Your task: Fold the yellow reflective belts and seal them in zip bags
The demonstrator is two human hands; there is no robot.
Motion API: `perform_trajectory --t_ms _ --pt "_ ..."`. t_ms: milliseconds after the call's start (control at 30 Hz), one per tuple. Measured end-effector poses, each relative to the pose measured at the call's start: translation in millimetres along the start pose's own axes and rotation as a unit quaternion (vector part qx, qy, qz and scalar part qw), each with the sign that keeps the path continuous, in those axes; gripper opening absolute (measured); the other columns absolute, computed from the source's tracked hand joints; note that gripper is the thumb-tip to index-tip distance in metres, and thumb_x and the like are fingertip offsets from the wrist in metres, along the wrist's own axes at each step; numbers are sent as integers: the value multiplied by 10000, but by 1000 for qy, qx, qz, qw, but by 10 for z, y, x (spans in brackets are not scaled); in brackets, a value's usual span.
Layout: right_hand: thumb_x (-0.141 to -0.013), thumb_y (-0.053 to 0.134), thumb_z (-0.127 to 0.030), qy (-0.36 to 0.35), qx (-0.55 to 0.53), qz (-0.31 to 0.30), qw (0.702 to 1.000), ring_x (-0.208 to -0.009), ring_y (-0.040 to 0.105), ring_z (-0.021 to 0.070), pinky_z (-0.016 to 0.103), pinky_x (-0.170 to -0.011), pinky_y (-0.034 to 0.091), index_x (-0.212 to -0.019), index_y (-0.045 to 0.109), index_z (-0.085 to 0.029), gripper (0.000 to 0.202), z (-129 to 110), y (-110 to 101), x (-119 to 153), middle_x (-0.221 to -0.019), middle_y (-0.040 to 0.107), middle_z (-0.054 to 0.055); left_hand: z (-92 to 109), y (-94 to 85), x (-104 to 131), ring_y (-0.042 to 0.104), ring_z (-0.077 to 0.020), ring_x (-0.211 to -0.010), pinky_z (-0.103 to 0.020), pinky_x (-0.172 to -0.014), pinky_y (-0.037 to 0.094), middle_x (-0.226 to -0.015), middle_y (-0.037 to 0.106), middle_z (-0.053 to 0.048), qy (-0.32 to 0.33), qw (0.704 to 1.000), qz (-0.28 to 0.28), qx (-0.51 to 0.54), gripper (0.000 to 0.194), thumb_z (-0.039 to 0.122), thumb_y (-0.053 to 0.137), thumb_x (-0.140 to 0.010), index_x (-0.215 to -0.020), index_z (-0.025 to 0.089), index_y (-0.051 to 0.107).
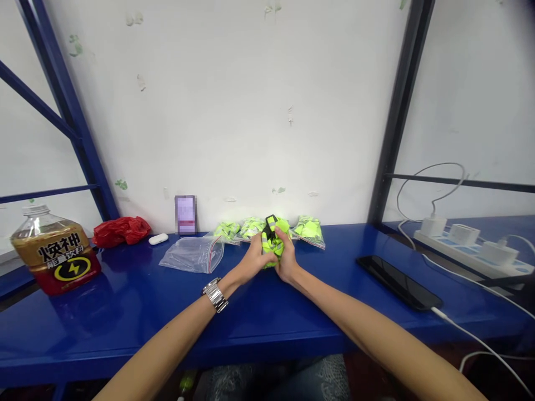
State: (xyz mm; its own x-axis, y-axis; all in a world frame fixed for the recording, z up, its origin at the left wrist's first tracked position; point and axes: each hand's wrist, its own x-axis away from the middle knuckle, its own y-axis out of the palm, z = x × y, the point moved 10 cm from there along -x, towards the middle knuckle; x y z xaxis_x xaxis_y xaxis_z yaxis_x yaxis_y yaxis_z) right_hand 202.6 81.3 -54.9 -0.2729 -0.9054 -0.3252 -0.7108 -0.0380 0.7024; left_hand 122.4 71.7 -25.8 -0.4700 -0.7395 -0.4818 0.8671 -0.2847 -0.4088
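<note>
Between my two hands, a little above the blue table [251,312], is a crumpled neon-yellow reflective vest [272,245] with grey strips and black edging. My left hand [256,257] closes on its left side, with the thumb across the front. On the other side my right hand [287,257] grips it too, fingers partly hidden by the cloth. Left of my hands lies a clear zip bag [188,256], its opening facing right. Behind them, along the wall, several clear bags packed with similar neon cloth [309,229] rest on the table.
At far left stands a large drink bottle [58,250], beside a red plastic bag [121,231]. A white earphone case [158,239] lies near an upright phone [186,214]. To the right are a black phone [399,281] on a cable and a power strip [472,253] with chargers.
</note>
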Motion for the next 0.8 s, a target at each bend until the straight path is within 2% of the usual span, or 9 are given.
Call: perform_trajectory --t_ms 133,267,367,467,633,733,800 --pt "-768 577 -574 80 7 -50 996 -978 626 206 309 -780 507 -1084 591 -239 461 132 127 51 -1004 686 33 38 -25 7 579 -246 -1107 -379 -934 471 -1220 589 -131 -5 991 24 129 601 374 702 -745 -1239 151 444" --pt "-791 419 -721 102 12 -117 988 -972 637 219 329 -744 521 -1125 596 -281 579 135 307 129 -1016 690 36 86 -86 13 613 -250 -1051 -376 -914 489 -1163 629 -139 -1 985 37 171 677 366 802 -639 -1194 130 495" --pt "-783 375 -755 126 16 -127 984 -945 645 239 371 -755 522 -1171 576 -267 655 167 334 135 -988 694 57 71 -150 -1 635 -241 -978 -366 -871 506 -1092 656 -132 7 991 50 127 651 355 809 -613 -1146 111 525" --pt "-806 349 -732 149 19 -120 981 -956 640 256 404 -790 513 -1227 540 -236 678 192 315 111 -976 697 74 8 -243 -8 640 -233 -916 -355 -822 515 -1027 672 -107 1 995 91 29 629 328 787 -602 -1136 117 531" --pt "-853 322 -677 149 54 -126 979 -1015 620 250 399 -859 486 -1273 510 -236 638 86 296 101 -1034 691 58 25 -360 47 626 -209 -831 -337 -773 509 -966 668 -44 0 979 158 -129 680 243 739 -559 -1188 157 495" --pt "-845 299 -705 174 82 -149 970 -1014 621 251 394 -872 477 -1240 548 -227 668 88 278 105 -1038 694 62 39 -369 69 622 -211 -835 -347 -785 504 -973 659 -44 8 975 158 -156 667 238 718 -567 -1189 163 488" --pt "-835 298 -723 186 104 -164 963 -1007 623 251 387 -867 477 -1195 586 -213 687 103 252 85 -1034 697 67 28 -362 64 615 -238 -909 -377 -834 491 -1037 644 -73 20 973 145 -177 667 254 710 -583 -1201 151 480"
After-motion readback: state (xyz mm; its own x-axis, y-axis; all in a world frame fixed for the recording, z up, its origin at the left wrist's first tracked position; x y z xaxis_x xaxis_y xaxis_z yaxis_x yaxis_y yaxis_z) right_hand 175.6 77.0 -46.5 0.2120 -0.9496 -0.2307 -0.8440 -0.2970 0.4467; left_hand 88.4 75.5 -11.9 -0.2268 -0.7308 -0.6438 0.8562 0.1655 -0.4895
